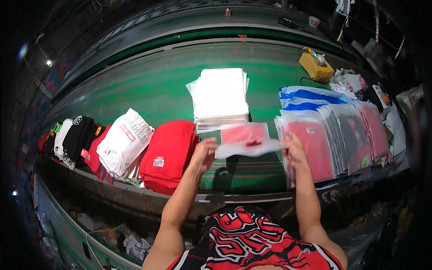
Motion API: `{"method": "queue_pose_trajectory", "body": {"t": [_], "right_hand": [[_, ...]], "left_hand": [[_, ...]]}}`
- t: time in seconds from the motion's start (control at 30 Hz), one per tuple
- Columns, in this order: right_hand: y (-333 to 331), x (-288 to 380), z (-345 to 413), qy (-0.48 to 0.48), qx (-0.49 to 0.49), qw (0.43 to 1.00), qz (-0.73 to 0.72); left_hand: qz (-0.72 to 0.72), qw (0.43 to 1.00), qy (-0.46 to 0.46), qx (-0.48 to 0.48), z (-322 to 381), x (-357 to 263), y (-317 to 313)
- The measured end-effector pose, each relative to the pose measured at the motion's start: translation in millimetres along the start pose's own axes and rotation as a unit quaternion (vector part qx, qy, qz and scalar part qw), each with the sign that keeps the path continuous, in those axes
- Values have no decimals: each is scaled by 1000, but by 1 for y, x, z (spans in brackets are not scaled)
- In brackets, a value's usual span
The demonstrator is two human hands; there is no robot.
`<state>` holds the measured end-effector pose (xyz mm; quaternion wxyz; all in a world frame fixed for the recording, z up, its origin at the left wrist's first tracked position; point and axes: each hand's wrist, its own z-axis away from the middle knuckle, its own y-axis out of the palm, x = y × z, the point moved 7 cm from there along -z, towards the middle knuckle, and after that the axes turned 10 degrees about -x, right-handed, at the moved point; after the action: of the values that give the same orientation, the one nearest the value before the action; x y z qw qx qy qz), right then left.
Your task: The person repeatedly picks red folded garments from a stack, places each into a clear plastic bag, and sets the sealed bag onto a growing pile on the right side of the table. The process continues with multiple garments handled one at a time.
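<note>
A frosted plastic bag (241, 134) with a folded red garment inside is stretched between my two hands. My left hand (205, 152) pinches one end of its near edge, and my right hand (295, 150) grips the other end. That near edge is pale and blurred, with a small dark red patch at its middle. Just left of my left hand lies a stack of folded red T-shirts (170, 148) bearing a size label. A stack of flat white plastic bags (221, 94) lies beyond the held bag. To the right, bagged red garments (308, 148) lie near my right forearm.
Green-topped table (152, 84) carries everything. Folded white T-shirts (123, 145) and black ones (77, 136) line its left side. Bagged grey garments (352, 135) and a blue-and-white plastic bag (310, 96) are at the right, with a yellow block (315, 67) behind them.
</note>
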<state>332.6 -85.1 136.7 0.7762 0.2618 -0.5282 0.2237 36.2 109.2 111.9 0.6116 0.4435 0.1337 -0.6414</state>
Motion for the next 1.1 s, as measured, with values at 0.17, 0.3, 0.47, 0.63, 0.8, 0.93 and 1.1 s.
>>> {"method": "queue_pose_trajectory", "body": {"t": [0.17,0.3,0.47,0.63,0.8,0.93,1.1], "right_hand": [[14,104,34,-220,5,967,-131],[-9,83,76,-258,61,960,-87],[-44,-95,75,128,137,946,265],[-56,-148,62,-43,-3,885,463],[-33,-153,40,-43,-18,924,380],[-20,-143,26,-147,-24,916,373],[-17,-135,22,-193,-38,889,414]], "left_hand": [[10,959,257,123,68,-98,41],[22,943,284,171,95,-70,20],[-359,928,53,87,36,83,-64],[-485,860,157,-30,-10,133,-102],[-463,875,141,-22,-17,126,-82],[-423,880,216,-19,-17,120,-64],[-356,908,215,-40,-21,127,-68]]}}
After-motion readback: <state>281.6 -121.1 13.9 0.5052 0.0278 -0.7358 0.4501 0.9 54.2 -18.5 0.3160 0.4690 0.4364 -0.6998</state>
